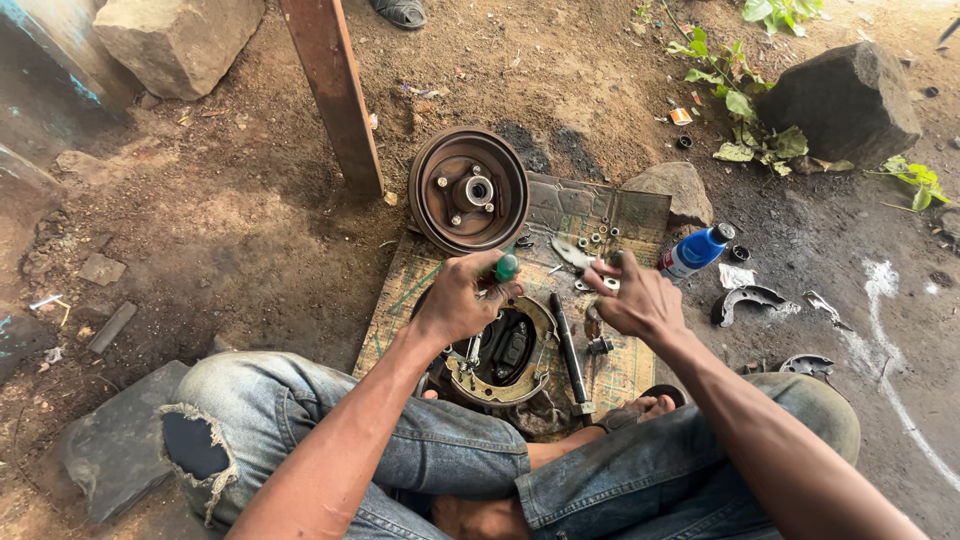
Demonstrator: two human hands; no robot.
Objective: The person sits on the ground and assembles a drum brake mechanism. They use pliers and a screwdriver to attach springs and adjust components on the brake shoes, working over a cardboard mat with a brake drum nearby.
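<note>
A green-handled screwdriver (505, 268) is gripped in the left hand (458, 298), fist closed round the handle, shaft angled down toward the brake backing plate (500, 355) that is kept between the seated person's knees, close in so it can be braced and reached. The right hand (632, 296) is held just above the mat, fingers pinched narrow on a small metal part (610, 284); what the part is cannot be told. The backing plate, with brake shoes and spring seen on it, is laid on a worn mat (560, 215), apparently to keep parts off the dirt ground (250, 200). A brake drum (468, 190) is set face up at the mat's far edge, well clear of the hands. Loose nuts and washers (598, 237) are grouped on the mat near the right hand, within easy reach. A long black bar tool (570, 350) is laid beside the plate. A blue spray bottle (697, 250) and a removed brake shoe (748, 300) are left on the ground to the right.
</note>
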